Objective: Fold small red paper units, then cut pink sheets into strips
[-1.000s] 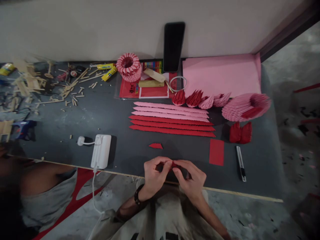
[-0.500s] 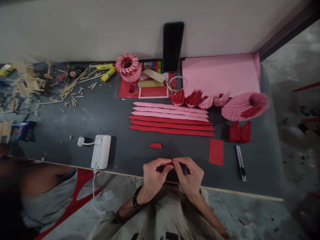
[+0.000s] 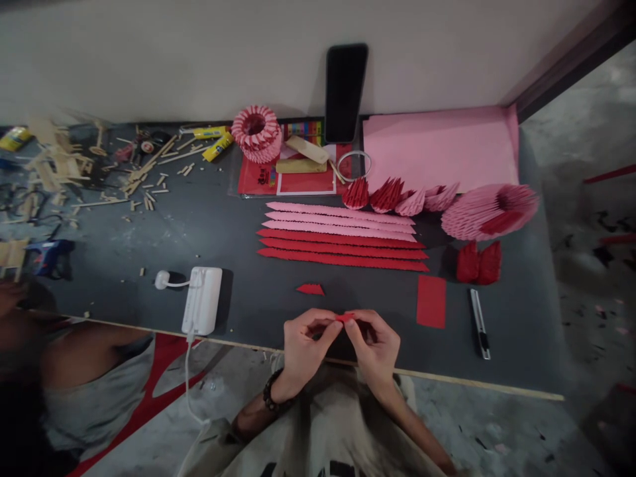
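Between my fingertips is a small piece of red paper (image 3: 344, 318), mostly covered by the fingers. My left hand (image 3: 309, 338) pinches its left end, and my right hand (image 3: 373, 344) pinches the right end, both close to the table's front edge. Just beyond them lies a short stack of folded red paper pieces (image 3: 311, 289). Farther back run long rows of nested red pieces (image 3: 342, 253) and pink pieces (image 3: 340, 217). To the right of my hands rest a flat red paper rectangle (image 3: 431, 301) and a box cutter (image 3: 479, 324).
A white power bank (image 3: 202, 301) with cables stands left. Folded-paper shapes (image 3: 489, 212), pink sheets (image 3: 442, 146), a leaning phone (image 3: 344, 93) and a ringed paper vase (image 3: 256, 132) line the back. Wood sticks (image 3: 149, 165) and a blue glue gun (image 3: 50, 255) lie left, near another person's leg (image 3: 84, 354).
My fingertips have turned slightly, so more of the red paper shows between them. Both hands have shifted a little; the things on the table stay where they were.
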`<state>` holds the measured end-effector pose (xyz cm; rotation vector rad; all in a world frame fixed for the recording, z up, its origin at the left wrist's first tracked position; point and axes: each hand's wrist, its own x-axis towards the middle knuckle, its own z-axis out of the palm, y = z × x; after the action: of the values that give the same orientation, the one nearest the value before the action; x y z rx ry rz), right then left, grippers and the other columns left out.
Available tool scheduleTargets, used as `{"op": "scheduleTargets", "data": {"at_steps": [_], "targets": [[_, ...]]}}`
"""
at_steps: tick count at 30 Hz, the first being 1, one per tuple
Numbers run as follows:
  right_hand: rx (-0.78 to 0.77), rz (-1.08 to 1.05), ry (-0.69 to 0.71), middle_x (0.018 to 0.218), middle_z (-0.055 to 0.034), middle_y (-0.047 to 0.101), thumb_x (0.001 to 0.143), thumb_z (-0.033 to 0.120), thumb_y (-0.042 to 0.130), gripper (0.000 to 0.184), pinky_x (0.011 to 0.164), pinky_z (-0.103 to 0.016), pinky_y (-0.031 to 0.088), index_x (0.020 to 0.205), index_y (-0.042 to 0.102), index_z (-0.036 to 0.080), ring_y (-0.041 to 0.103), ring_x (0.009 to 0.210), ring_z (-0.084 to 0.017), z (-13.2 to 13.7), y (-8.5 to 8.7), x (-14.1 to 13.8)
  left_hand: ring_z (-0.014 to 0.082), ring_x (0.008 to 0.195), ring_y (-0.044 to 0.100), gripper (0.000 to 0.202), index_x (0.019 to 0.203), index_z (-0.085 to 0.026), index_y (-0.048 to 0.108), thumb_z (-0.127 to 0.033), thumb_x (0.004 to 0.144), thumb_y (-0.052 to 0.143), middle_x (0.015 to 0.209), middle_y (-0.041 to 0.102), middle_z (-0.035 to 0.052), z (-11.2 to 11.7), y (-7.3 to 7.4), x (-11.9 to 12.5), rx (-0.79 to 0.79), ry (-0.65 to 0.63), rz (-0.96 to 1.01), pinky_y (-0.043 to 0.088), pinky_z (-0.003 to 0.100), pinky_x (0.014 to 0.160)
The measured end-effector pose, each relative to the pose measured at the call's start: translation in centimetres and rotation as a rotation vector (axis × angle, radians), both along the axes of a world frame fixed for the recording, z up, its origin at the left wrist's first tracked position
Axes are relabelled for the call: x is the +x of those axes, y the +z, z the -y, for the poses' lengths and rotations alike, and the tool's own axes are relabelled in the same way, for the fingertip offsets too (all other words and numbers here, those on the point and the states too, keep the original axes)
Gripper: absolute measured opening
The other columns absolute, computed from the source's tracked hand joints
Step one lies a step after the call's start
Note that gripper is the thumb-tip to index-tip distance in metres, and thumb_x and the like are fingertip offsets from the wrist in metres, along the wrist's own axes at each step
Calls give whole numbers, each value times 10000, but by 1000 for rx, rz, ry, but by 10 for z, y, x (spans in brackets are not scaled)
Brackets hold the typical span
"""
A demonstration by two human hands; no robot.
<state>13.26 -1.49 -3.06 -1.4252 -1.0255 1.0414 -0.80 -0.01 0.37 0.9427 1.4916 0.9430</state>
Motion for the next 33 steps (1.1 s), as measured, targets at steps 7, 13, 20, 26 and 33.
{"op": "scheduleTargets", "data": {"at_steps": [7,13,20,26,33], "targets": [[58,106,13,893,-34,791,938,301,764,79,686,-305,600,977,797,241,730,788,-181,0,5,6,178,736,809,186,896,-178,811,-358,858,844,812,849,51,4,-4,5,-39,-14,62,652,239,708],[123,196,-4,877,-16,778,943,225,750,72,670,-343,617,985,775,277,712,762,-183,-3,4,5,166,721,791,236,900,-168,805,-398,937,765,799,834,56,6,-7,6,-20,-37,95,638,233,704],[345,347,77,932,7,792,958,150,698,197,738,-325,663,1068,761,300,763,819,-164,-4,-1,11,146,659,759,256,852,-152,828,-392,926,779,741,819,56,-2,-7,6,21,-12,101,624,211,669],[622,528,182,1101,-22,823,938,102,711,357,797,-319,693,1205,797,323,799,935,-187,-4,-9,31,163,731,795,270,943,-152,859,-412,936,788,841,855,93,0,-2,3,8,-24,229,651,225,709],[348,280,77,970,-41,805,891,128,769,189,679,-275,651,1044,797,235,783,854,-179,0,-5,27,177,697,808,243,867,-155,845,-374,800,927,801,855,90,-1,-9,4,44,-60,274,655,229,676]]}}
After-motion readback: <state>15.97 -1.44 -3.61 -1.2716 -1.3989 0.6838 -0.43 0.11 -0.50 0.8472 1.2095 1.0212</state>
